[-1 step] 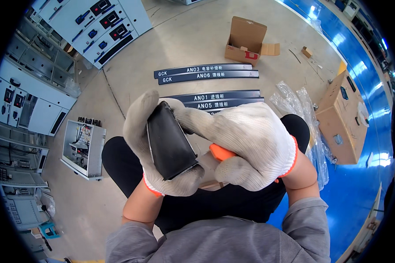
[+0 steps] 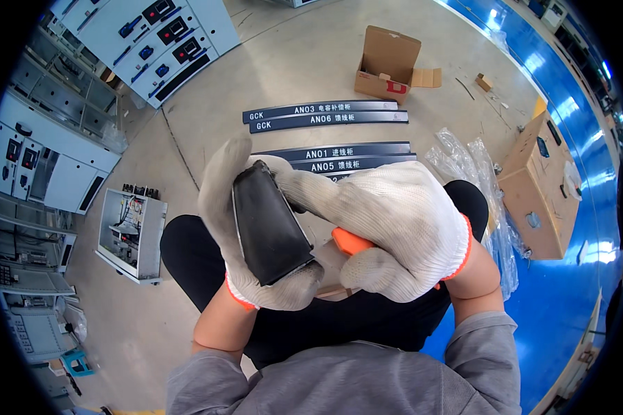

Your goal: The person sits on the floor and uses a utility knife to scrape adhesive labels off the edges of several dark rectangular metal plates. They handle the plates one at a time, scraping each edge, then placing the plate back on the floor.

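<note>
The left hand [image 2: 256, 256] in a white glove was wrapped around a black block [image 2: 268, 225], holding it up in front of the person's chest. The right hand [image 2: 394, 232], also gloved, pinched the top of the block with its fingers and gripped an orange tool [image 2: 351, 242] in its palm. The tool sat just beside the block. On the floor past the hands lay 4 dark strips [image 2: 325, 117]. An open box [image 2: 387, 66] stood farther back. A bigger box [image 2: 540, 187] sat at the right, near clear bags [image 2: 464, 159].
</note>
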A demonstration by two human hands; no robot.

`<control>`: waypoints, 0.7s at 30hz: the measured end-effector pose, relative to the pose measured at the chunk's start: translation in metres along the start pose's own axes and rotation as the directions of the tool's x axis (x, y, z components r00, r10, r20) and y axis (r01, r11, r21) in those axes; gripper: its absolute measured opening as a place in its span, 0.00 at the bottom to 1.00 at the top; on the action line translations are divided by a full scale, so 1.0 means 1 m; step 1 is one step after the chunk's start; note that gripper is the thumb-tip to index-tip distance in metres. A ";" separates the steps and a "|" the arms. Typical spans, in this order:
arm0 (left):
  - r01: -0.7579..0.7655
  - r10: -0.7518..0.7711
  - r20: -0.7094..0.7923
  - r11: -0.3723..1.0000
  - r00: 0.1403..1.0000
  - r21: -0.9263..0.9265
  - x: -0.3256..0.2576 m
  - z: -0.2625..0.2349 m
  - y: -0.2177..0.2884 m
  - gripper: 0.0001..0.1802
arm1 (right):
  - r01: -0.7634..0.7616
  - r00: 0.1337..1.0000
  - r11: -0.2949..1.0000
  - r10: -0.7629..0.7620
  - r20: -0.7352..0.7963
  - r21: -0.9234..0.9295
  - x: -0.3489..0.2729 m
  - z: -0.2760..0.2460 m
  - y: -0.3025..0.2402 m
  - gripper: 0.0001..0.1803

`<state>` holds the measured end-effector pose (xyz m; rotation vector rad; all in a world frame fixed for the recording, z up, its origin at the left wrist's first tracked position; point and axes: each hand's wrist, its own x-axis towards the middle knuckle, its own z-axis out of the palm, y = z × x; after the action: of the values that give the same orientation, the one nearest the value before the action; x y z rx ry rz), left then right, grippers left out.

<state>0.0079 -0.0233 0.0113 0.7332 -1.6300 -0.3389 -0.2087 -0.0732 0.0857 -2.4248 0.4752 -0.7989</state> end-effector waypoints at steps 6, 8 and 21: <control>0.049 -0.053 0.175 0.998 0.983 0.026 0.007 0.009 0.021 0.69 | -0.052 0.998 0.998 0.051 -0.032 -0.025 -0.006 -0.002 -0.006 0.36; 0.034 -0.039 0.171 0.999 0.985 0.034 0.008 0.014 0.025 0.69 | -0.019 0.998 0.999 0.022 -0.056 0.045 -0.008 0.000 -0.001 0.35; 0.200 -0.155 0.154 0.919 0.976 -0.339 -0.005 0.022 0.015 0.70 | 0.097 0.984 0.952 -0.048 -0.172 0.289 -0.010 0.010 0.027 0.23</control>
<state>-0.0174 -0.0132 0.0122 0.5940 -1.5635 -0.8019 -0.2144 -0.0859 0.0583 -2.1186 0.3019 -1.0282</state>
